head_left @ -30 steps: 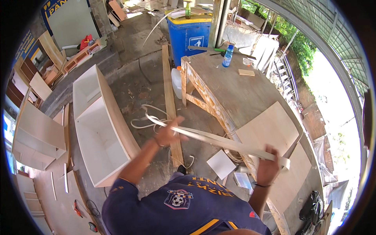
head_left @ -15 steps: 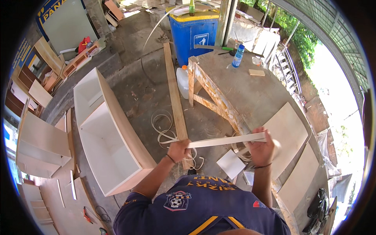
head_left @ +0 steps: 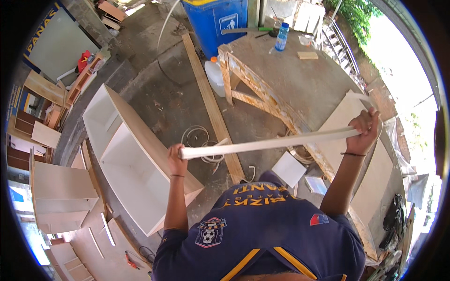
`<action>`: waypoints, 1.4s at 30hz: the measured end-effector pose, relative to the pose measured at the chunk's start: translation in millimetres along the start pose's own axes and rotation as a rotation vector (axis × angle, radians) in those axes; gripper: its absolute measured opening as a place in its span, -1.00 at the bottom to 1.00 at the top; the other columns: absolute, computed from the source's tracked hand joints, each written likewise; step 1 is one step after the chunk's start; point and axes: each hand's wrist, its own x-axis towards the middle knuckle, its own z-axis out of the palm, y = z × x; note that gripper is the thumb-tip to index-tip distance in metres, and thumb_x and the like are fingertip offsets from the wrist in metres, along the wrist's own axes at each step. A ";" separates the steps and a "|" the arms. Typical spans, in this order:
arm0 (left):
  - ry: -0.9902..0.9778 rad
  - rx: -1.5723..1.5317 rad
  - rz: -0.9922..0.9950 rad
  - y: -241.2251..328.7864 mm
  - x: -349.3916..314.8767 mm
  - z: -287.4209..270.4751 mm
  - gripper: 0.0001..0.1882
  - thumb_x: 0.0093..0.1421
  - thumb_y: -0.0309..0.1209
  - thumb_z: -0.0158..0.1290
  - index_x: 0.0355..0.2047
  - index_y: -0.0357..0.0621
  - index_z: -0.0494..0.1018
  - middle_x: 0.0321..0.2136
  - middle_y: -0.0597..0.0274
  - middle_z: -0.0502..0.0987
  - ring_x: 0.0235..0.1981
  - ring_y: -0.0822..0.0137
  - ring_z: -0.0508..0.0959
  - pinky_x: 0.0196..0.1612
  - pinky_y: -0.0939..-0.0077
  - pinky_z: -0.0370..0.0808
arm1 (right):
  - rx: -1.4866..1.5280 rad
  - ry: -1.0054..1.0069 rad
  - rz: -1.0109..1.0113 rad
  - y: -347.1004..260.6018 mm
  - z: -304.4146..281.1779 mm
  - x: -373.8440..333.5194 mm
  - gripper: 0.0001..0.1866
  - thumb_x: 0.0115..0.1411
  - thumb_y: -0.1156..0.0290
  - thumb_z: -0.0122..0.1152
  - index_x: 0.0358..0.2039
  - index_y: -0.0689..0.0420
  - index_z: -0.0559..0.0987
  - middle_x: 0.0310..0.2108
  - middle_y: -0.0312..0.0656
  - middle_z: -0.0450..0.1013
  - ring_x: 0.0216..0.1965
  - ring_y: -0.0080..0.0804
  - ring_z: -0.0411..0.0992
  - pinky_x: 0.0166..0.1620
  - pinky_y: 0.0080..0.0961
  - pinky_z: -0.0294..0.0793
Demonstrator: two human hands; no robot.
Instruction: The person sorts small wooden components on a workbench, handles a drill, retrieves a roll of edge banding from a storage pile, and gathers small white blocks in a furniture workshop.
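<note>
A long white flexible strip, which looks like edge banding [head_left: 262, 144], is stretched across in front of my chest. My left hand [head_left: 177, 159] is closed round its left end, above the edge of a white open-fronted cabinet [head_left: 152, 140]. Farther out and higher, my right hand [head_left: 364, 127] grips the strip over the pale boards on the right. Past that hand a loose tail of the strip curls upward and round. Below the strip, more white coiled banding [head_left: 208, 158] lies on the floor beside a long wooden plank [head_left: 206, 98].
A paint-stained wooden trestle [head_left: 262, 100] runs along a grey work surface [head_left: 290, 70] carrying a blue bottle [head_left: 281, 37] and a small wood block [head_left: 307, 55]. Behind stand a blue bin [head_left: 213, 28] and a white jug [head_left: 215, 77]. A white square panel [head_left: 288, 169] lies near my body.
My hands have moved apart, the left one leftward and the right one up and to the right. A longer length of strip now spans between them. The view has shifted somewhat.
</note>
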 end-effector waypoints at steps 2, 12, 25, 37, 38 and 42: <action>0.024 0.046 0.067 -11.9 21.7 -1.0 -0.87 -0.04 -0.55 -0.03 -0.41 -0.17 0.36 -0.44 0.08 0.43 -0.35 0.07 0.45 -0.28 0.27 0.39 | 0.062 -0.063 -0.051 -6.7 -2.0 8.5 -0.76 0.25 0.28 -0.13 -0.35 0.19 0.39 -0.71 -0.46 0.09 -0.71 -0.78 0.09 -0.60 -0.74 0.12; 0.406 0.216 0.160 6.9 193.5 -3.8 -0.84 0.05 -0.37 0.13 -0.45 -0.15 0.40 -0.66 0.25 0.42 -0.67 0.37 0.43 -0.59 0.51 0.37 | 0.061 0.330 -0.030 50.5 -98.4 76.1 -0.74 0.22 0.30 -0.09 -0.22 0.22 0.40 -0.63 -0.41 0.28 -0.61 -0.71 0.23 -0.47 -0.72 0.28; -0.167 -0.005 0.378 75.3 405.3 174.8 -0.62 -0.17 -0.41 0.20 -0.27 -0.09 0.42 -0.63 0.22 0.39 -0.60 0.26 0.45 -0.53 0.45 0.39 | -0.040 0.399 -0.635 -7.6 -121.8 214.4 -0.50 0.23 0.16 -0.15 0.06 0.22 0.15 -0.48 -0.29 0.28 -0.42 -0.49 0.24 -0.29 -0.57 0.28; -0.391 -0.276 0.116 32.8 489.0 279.3 -0.68 -0.13 -0.46 0.17 -0.30 -0.16 0.43 -0.48 0.20 0.51 -0.43 0.33 0.53 -0.34 0.48 0.44 | -0.520 0.750 -0.878 12.8 -111.0 196.6 -0.62 0.20 0.13 -0.07 -0.11 0.14 0.28 -0.60 -0.33 0.26 -0.57 -0.67 0.25 -0.58 -0.71 0.23; -0.423 -0.306 0.149 32.8 503.7 294.0 -0.68 -0.14 -0.46 0.17 -0.30 -0.16 0.43 -0.47 0.20 0.52 -0.42 0.32 0.53 -0.34 0.48 0.44 | -0.563 0.829 -0.849 15.1 -115.9 191.4 -0.68 0.17 0.13 -0.03 -0.26 0.14 0.34 -0.60 -0.32 0.28 -0.60 -0.64 0.25 -0.62 -0.72 0.22; -0.512 -0.144 0.248 14.1 552.5 306.8 -0.63 -0.19 -0.45 0.17 -0.28 -0.12 0.47 -0.47 0.20 0.52 -0.42 0.32 0.52 -0.32 0.49 0.43 | -1.732 1.141 -0.671 56.3 -183.5 202.3 -0.64 0.14 0.39 -0.09 -0.05 0.23 0.32 -0.29 -0.10 0.42 -0.26 -0.29 0.39 -0.15 -0.38 0.35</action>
